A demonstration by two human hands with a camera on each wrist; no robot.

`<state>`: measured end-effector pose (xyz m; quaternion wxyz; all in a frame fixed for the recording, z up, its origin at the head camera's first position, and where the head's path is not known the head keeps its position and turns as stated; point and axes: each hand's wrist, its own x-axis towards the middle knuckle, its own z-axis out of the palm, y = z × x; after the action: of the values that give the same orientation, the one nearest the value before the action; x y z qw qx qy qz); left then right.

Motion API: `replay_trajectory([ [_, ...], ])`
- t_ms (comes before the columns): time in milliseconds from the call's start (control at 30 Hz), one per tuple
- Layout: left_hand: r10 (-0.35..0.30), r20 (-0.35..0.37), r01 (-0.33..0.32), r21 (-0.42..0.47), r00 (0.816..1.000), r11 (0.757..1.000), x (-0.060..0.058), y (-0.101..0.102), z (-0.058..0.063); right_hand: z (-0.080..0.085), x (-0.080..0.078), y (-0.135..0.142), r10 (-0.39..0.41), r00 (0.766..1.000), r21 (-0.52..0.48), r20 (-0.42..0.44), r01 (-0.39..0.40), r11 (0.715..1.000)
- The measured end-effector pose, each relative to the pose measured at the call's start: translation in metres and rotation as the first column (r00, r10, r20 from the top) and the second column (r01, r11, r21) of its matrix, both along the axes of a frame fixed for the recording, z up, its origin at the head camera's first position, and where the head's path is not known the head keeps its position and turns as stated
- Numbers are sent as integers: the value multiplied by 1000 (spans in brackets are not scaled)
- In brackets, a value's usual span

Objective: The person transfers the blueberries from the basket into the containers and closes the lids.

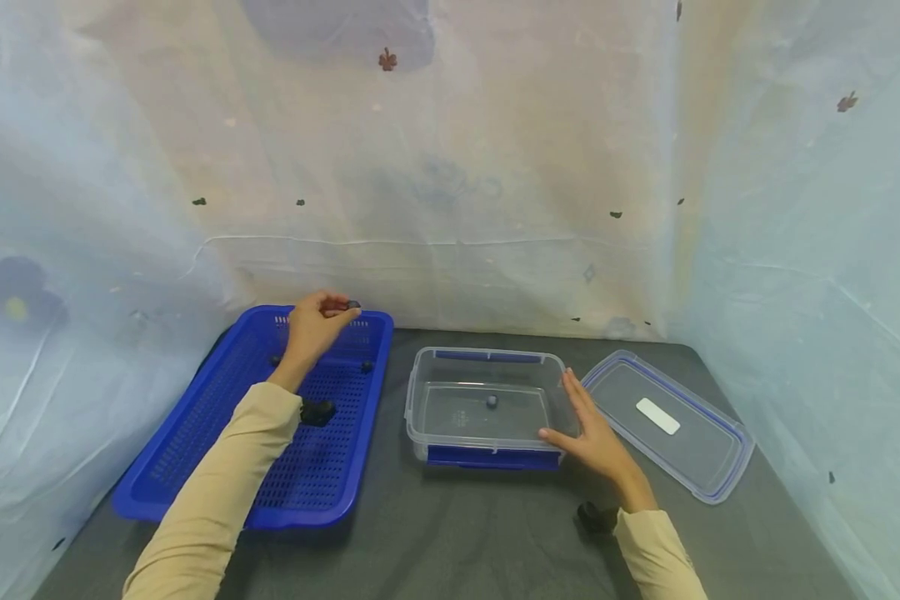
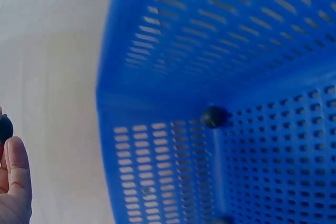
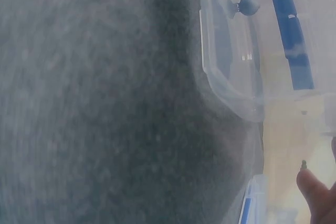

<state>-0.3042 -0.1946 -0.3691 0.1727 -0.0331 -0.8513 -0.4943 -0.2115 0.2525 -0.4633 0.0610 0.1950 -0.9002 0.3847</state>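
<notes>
My left hand (image 1: pixel 317 327) is raised over the far end of a blue plastic basket (image 1: pixel 373 417), pinching a dark blueberry (image 1: pixel 353 305) between thumb and fingers. In the left wrist view the held blueberry (image 2: pixel 5 128) shows at the left edge, partly hidden by the fingers. Other blueberries (image 1: pixel 367 366) lie in the basket, one of them in a corner (image 2: pixel 213 116). A clear lidless box with blue clips (image 1: pixel 492 457) stands to the right, with a single blueberry (image 1: pixel 492 402) on its floor. My right hand (image 1: pixel 594 435), fingers straight, rests against the box's right side.
The box's clear lid (image 1: pixel 697 446), with a blue seal and a white label, lies flat on the grey cloth (image 1: pixel 487 533) to the right of the box. Pale patterned sheeting (image 1: pixel 450 167) hangs behind and on both sides.
</notes>
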Motion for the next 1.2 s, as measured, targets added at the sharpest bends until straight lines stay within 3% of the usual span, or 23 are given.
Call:
replay_trajectory([
  [533,-193,-33,193,-1,981,981,10,33,28,1,1,6,15,1000,-3,-24,-15,1000],
  [1200,-338,-39,337,-32,940,941,5,76,46,-2,0,1,3,999,19,-36,-2,1000],
])
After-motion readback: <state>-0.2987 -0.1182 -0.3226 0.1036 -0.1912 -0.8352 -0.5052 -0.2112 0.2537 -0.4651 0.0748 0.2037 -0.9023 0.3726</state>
